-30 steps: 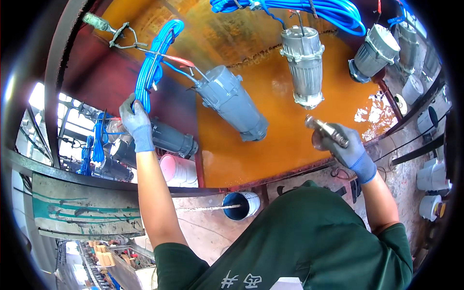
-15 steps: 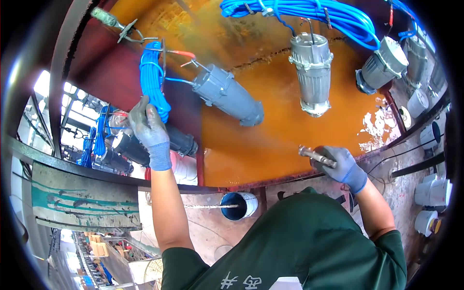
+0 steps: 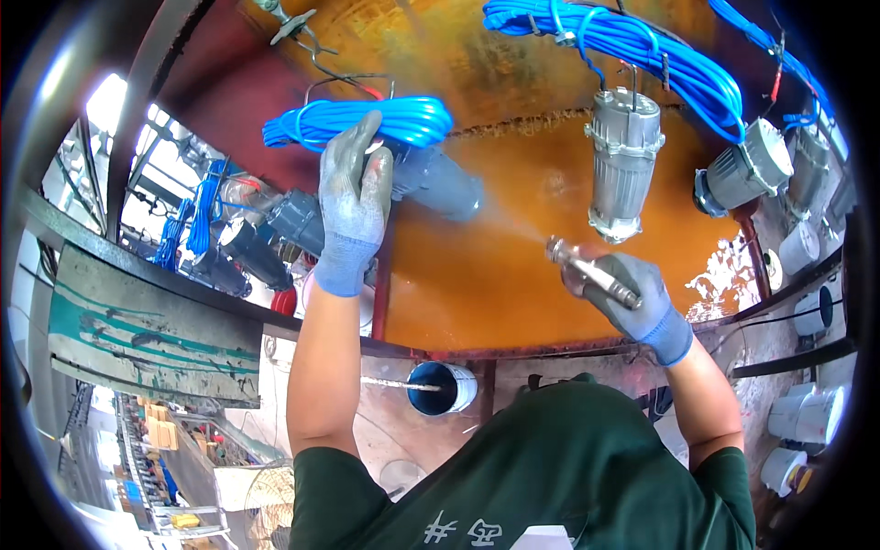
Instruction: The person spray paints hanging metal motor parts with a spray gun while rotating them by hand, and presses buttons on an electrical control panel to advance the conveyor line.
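My left hand [image 3: 356,192], in a grey-blue work glove, reaches up with fingers stretched and thumb apart. Its fingertips overlap the coil of blue cable [image 3: 394,121], which hangs above a dark grey motor-like pump body [image 3: 438,188]; the coil and hand hide part of that body. My right hand [image 3: 632,293], gloved alike, is closed around a metal spray gun [image 3: 596,273]. The gun's nozzle points up and left, and pale mist spreads from it toward the grey pump. Right of that pump, a silver pump [image 3: 625,170] hangs upright under a larger blue cable coil [image 3: 632,46].
Behind the pumps stands an orange-brown stained booth wall [image 3: 477,302] with wet-looking patches. More pumps [image 3: 747,170] hang at the right. A metal rail [image 3: 137,284] curves along the left. Below are an open bucket [image 3: 454,387] and, at far right, white buckets [image 3: 807,412].
The left coil and its pump have turned, the coil now lying crosswise. My left hand has moved up and right. The spray gun has tilted more steeply, and mist shows near the pump.
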A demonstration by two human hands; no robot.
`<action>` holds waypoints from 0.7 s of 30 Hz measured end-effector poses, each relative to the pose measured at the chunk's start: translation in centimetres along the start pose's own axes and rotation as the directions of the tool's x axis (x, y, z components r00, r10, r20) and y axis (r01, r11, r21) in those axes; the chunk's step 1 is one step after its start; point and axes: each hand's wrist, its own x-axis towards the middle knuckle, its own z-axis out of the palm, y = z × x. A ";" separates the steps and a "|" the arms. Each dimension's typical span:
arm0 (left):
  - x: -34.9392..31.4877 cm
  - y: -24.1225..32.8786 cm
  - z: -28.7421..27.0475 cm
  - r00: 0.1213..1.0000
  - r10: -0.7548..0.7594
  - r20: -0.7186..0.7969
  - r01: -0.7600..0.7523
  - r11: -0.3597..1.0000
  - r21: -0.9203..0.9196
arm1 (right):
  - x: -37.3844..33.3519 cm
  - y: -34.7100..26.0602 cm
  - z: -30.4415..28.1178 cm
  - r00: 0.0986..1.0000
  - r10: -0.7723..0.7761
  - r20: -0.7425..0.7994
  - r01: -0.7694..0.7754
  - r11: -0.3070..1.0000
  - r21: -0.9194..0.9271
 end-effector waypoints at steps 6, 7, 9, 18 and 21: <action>-3.3 1.5 -0.5 0.914 -0.343 -0.216 0.188 0.830 -0.525 | -0.3 1.6 1.5 0.959 0.046 0.281 0.032 0.964 -0.264; -4.8 1.5 -0.7 0.876 -0.413 -0.251 0.245 0.827 -0.505 | -1.3 2.7 1.7 0.921 0.093 0.379 0.073 0.913 -0.402; -10.2 1.2 -1.1 0.794 -0.502 -0.345 0.321 0.826 -0.463 | -2.4 2.6 2.0 0.955 0.058 0.290 0.014 0.971 -0.240; -48.5 2.5 9.3 -0.184 -0.981 0.055 0.697 -0.170 -0.697 | -5.2 5.5 3.5 0.935 0.016 0.354 0.057 0.979 -0.196; -60.0 6.8 10.1 -0.232 -0.952 0.199 0.850 -0.297 -0.434 | -10.3 12.7 5.1 0.857 0.224 0.464 -0.047 0.931 -0.362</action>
